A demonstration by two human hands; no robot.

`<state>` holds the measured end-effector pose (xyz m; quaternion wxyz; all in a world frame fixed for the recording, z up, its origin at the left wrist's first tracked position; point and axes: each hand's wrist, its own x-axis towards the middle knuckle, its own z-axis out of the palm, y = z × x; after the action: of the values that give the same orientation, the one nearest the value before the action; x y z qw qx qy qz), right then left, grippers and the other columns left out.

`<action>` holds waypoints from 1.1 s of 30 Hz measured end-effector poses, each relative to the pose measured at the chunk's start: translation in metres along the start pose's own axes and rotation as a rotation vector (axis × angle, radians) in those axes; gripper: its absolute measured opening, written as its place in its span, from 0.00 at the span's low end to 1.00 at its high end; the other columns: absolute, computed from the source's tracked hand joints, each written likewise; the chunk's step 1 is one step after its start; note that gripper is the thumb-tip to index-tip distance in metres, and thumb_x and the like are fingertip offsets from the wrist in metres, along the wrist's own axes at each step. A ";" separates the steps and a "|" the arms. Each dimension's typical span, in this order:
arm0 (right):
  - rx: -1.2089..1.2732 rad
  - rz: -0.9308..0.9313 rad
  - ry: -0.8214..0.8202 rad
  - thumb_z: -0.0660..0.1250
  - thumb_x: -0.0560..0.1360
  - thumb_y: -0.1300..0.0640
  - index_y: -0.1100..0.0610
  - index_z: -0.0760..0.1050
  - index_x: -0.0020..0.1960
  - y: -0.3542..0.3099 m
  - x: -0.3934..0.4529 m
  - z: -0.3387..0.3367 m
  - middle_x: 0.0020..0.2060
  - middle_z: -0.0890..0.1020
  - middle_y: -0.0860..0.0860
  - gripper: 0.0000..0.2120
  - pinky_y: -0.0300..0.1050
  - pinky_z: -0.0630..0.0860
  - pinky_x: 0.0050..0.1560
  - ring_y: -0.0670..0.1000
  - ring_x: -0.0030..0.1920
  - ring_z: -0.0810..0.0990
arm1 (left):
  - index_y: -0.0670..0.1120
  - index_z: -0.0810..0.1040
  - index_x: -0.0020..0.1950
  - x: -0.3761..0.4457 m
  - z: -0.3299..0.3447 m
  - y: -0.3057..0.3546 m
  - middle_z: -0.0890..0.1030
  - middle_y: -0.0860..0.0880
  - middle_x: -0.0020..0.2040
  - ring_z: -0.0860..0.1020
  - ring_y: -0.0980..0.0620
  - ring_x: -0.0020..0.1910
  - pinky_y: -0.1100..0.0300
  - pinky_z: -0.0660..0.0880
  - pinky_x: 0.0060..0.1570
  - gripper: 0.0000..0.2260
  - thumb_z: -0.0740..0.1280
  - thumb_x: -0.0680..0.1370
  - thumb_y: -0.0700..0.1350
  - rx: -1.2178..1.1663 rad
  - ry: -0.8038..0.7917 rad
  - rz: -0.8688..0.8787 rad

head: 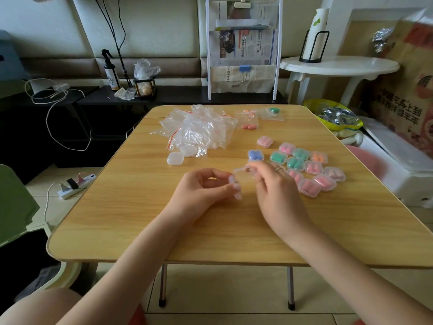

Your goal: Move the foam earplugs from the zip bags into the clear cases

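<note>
Two hands at frame centre: my left hand (206,186) and right hand (271,181) both pinch an open clear case (236,181), apparently empty. Filled cases (302,167) right; zip bags with earplugs (249,121) farther back. Next, probably: fetch a bag.

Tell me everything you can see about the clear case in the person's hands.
The clear case is small, see-through plastic, hinged open, and looks empty. It is held above the wooden table. The left hand pinches one half, and the right hand grips the other. Motion blur hides finer detail.
</note>
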<state>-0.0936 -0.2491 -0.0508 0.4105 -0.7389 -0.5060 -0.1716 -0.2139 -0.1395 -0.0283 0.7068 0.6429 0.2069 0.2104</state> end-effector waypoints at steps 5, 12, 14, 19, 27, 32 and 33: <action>0.138 0.043 -0.098 0.62 0.78 0.65 0.58 0.78 0.48 0.006 0.005 -0.002 0.40 0.77 0.45 0.07 0.29 0.68 0.43 0.40 0.40 0.74 | 0.41 0.69 0.61 -0.009 0.005 0.000 0.83 0.35 0.50 0.81 0.44 0.49 0.52 0.78 0.55 0.21 0.73 0.71 0.37 -0.023 -0.301 -0.055; 0.472 0.336 -0.161 0.53 0.80 0.59 0.48 0.77 0.54 0.007 0.010 -0.003 0.33 0.73 0.46 0.15 0.36 0.67 0.35 0.42 0.32 0.70 | 0.44 0.71 0.63 -0.006 0.004 -0.001 0.82 0.35 0.52 0.78 0.38 0.58 0.48 0.73 0.62 0.22 0.71 0.70 0.36 -0.022 -0.254 -0.054; 0.598 0.441 -0.128 0.53 0.81 0.59 0.46 0.74 0.58 0.010 0.011 -0.003 0.35 0.73 0.47 0.14 0.37 0.67 0.37 0.42 0.32 0.69 | 0.44 0.72 0.62 -0.001 0.002 -0.003 0.83 0.38 0.51 0.79 0.39 0.57 0.47 0.73 0.62 0.21 0.71 0.71 0.35 -0.027 -0.141 -0.068; 0.814 0.478 -0.181 0.59 0.81 0.62 0.57 0.65 0.51 0.003 0.010 -0.004 0.32 0.76 0.51 0.02 0.33 0.67 0.30 0.42 0.27 0.70 | 0.48 0.73 0.61 0.006 -0.002 -0.007 0.84 0.44 0.50 0.81 0.49 0.55 0.51 0.75 0.61 0.20 0.71 0.72 0.35 0.050 -0.019 -0.002; 0.814 0.424 -0.246 0.68 0.74 0.59 0.63 0.74 0.43 -0.002 0.009 -0.006 0.26 0.74 0.45 0.07 0.29 0.70 0.31 0.39 0.27 0.73 | 0.43 0.69 0.64 0.004 0.001 -0.004 0.83 0.39 0.52 0.81 0.50 0.47 0.57 0.77 0.54 0.20 0.67 0.74 0.30 0.088 -0.177 0.029; 0.655 0.355 -0.212 0.71 0.72 0.59 0.59 0.80 0.41 -0.004 0.009 -0.006 0.36 0.79 0.57 0.04 0.36 0.73 0.36 0.45 0.35 0.75 | 0.43 0.69 0.65 0.003 0.000 -0.005 0.82 0.40 0.54 0.80 0.42 0.55 0.47 0.74 0.61 0.19 0.66 0.76 0.32 0.067 -0.196 0.002; 0.608 0.342 -0.207 0.71 0.72 0.58 0.59 0.81 0.42 -0.003 0.009 -0.006 0.38 0.80 0.59 0.04 0.40 0.73 0.39 0.49 0.38 0.76 | 0.43 0.68 0.65 0.003 0.001 -0.005 0.82 0.39 0.55 0.80 0.41 0.55 0.47 0.74 0.61 0.19 0.65 0.76 0.33 0.041 -0.196 -0.004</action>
<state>-0.0918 -0.2475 -0.0400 0.5808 -0.6705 -0.4419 0.1336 -0.2111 -0.1391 -0.0332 0.7109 0.6743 0.1423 0.1406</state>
